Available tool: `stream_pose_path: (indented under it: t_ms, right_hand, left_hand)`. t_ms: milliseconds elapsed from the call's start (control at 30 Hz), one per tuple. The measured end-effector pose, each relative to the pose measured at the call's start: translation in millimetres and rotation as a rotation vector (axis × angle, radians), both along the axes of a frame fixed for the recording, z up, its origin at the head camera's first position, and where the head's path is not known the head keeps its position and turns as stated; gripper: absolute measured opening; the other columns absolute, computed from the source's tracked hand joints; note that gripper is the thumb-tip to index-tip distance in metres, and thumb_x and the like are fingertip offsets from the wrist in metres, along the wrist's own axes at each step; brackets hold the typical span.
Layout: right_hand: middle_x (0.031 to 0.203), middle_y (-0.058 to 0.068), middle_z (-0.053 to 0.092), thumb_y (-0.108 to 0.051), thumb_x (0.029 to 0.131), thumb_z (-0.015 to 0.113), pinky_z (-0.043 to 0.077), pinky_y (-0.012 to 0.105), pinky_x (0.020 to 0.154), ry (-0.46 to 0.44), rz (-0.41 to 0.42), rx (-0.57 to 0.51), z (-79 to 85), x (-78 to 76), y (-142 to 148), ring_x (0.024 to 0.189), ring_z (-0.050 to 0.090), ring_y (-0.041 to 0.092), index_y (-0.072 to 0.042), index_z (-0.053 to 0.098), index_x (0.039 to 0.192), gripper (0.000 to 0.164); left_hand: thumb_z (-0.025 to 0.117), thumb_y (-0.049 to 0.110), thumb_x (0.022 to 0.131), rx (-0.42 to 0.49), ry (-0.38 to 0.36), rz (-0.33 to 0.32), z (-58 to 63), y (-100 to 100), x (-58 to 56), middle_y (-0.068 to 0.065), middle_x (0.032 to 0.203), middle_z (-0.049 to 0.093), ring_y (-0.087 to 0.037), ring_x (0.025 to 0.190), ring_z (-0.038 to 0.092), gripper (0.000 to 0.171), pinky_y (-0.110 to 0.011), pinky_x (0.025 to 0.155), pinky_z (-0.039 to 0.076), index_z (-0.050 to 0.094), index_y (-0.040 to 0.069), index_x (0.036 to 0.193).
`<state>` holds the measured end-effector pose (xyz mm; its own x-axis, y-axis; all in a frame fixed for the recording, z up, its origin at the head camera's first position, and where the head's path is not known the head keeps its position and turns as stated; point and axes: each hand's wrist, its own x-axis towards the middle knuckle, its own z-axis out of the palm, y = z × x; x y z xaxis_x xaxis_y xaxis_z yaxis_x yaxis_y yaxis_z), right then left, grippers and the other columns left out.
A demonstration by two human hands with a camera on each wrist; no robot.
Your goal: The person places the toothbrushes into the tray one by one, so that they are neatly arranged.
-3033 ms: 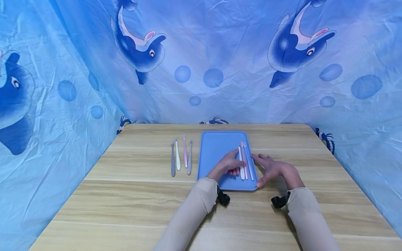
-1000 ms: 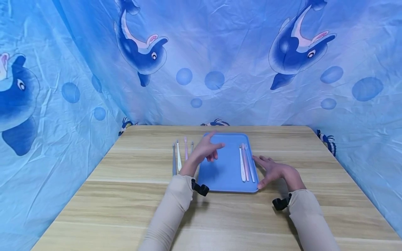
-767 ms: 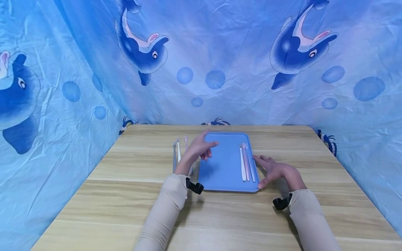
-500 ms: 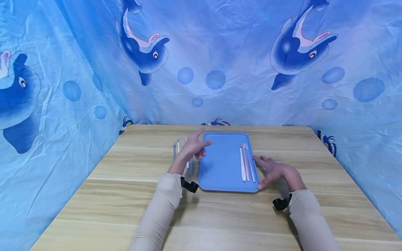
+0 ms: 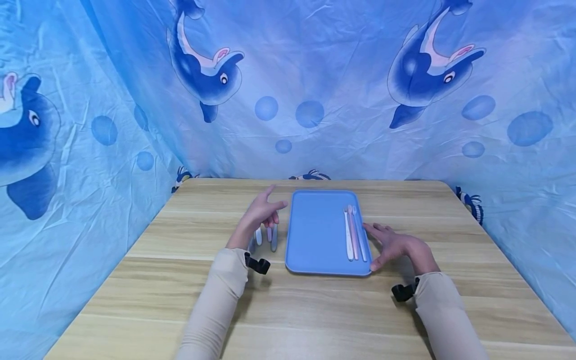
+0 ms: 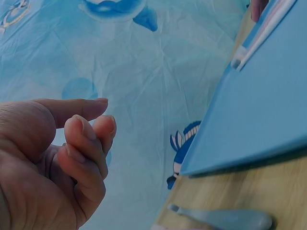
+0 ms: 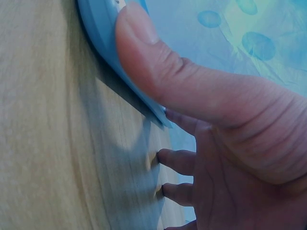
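Observation:
My left hand (image 5: 262, 210) hovers over the toothbrushes on the table, left of the blue tray (image 5: 312, 240). It holds nothing; its index finger points forward and the other fingers bend loosely. It partly covers a white toothbrush (image 5: 258, 236), a purple-pink toothbrush (image 5: 269, 235) and a grey-blue toothbrush (image 5: 274, 239); a darker one (image 5: 252, 245) shows only a sliver. On the tray's right side lie a white toothbrush (image 5: 348, 237), a pink toothbrush (image 5: 353, 235) and a light blue toothbrush (image 5: 360, 236). My right hand (image 5: 398, 246) rests at the tray's right edge, thumb touching its near corner, fingers spread.
The wooden table (image 5: 324, 315) carries the tray and toothbrushes. A blue dolphin-printed cloth (image 5: 342, 65) hangs behind and along the sides of the table.
My left hand has left the tray toothbrushes and moved left, across the tray, to above the toothbrushes on the table. My right hand has stayed at the tray's edge.

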<state>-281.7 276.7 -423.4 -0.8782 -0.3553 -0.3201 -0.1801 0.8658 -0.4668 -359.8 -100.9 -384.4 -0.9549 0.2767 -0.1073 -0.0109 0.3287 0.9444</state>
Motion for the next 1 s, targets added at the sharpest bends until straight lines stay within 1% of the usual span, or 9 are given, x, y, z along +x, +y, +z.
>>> stream_pose_path:
  t_ms: [233, 333, 533, 700, 833, 1000]
  right_hand:
    - [0.164, 0.034, 0.004, -0.056, 0.065, 0.089, 0.014, 0.084, 0.109, -0.002, -0.007, -0.001, -0.6, -0.5, -0.9, 0.147, 0.001, 0.063, -0.01, 0.01, 0.161, 0.133]
    - [0.164, 0.034, 0.004, -0.055, 0.065, 0.089, 0.014, 0.084, 0.109, -0.001, -0.008, -0.004, -0.7, -1.1, -0.6, 0.147, 0.001, 0.063, -0.01, 0.01, 0.161, 0.133]
    - [0.163, 0.034, 0.004, -0.056, 0.065, 0.089, 0.015, 0.084, 0.109, -0.003, -0.003, -0.005, 2.1, -0.1, -0.4, 0.147, 0.001, 0.063, -0.01, 0.01, 0.161, 0.133]
    - [0.163, 0.035, 0.006, -0.057, 0.064, 0.089, 0.017, 0.084, 0.108, 0.004, 0.007, 0.001, 3.1, 0.3, -0.4, 0.147, 0.003, 0.064, -0.009, 0.011, 0.161, 0.133]
    - [0.163, 0.034, 0.006, -0.057, 0.064, 0.089, 0.016, 0.084, 0.108, 0.002, -0.003, 0.006, 2.5, -1.0, -0.5, 0.147, 0.002, 0.063, -0.01, 0.011, 0.161, 0.133]
    - [0.164, 0.033, 0.006, -0.057, 0.064, 0.089, 0.015, 0.083, 0.11, -0.002, -0.018, 0.014, 2.8, -1.3, -0.9, 0.148, 0.002, 0.062, -0.011, 0.011, 0.162, 0.133]
  left_hand:
    - [0.064, 0.024, 0.097, -0.013, 0.001, 0.008, -3.5, -12.9, -4.9, 0.001, 0.047, 0.056, -0.008, 0.034, 0.047, 0.086, -0.022, 0.037, 0.042, 0.008, 0.018, 0.163]
    - [0.063, 0.023, 0.098, -0.002, -0.01, 0.007, -5.5, -19.0, -7.2, 0.002, 0.046, 0.055, -0.008, 0.034, 0.047, 0.085, -0.022, 0.037, 0.042, 0.008, 0.019, 0.163]
    - [0.064, 0.027, 0.097, 0.004, -0.032, 0.01, -10.8, -32.1, -11.4, 0.002, 0.046, 0.055, -0.007, 0.033, 0.046, 0.088, -0.021, 0.034, 0.038, 0.007, 0.02, 0.163]
    - [0.063, 0.027, 0.098, -0.014, -0.043, 0.028, -15.0, -44.4, -13.2, 0.002, 0.046, 0.054, -0.007, 0.034, 0.046, 0.088, -0.021, 0.035, 0.039, 0.005, 0.02, 0.163]
    - [0.062, 0.027, 0.099, -0.028, -0.048, 0.033, -19.1, -52.9, -15.7, 0.002, 0.046, 0.054, -0.007, 0.034, 0.047, 0.087, -0.021, 0.036, 0.039, 0.005, 0.018, 0.163]
    - [0.062, 0.028, 0.099, -0.058, -0.072, 0.045, -23.8, -60.6, -17.3, 0.002, 0.046, 0.055, -0.007, 0.034, 0.047, 0.088, -0.022, 0.036, 0.039, 0.003, 0.018, 0.163]
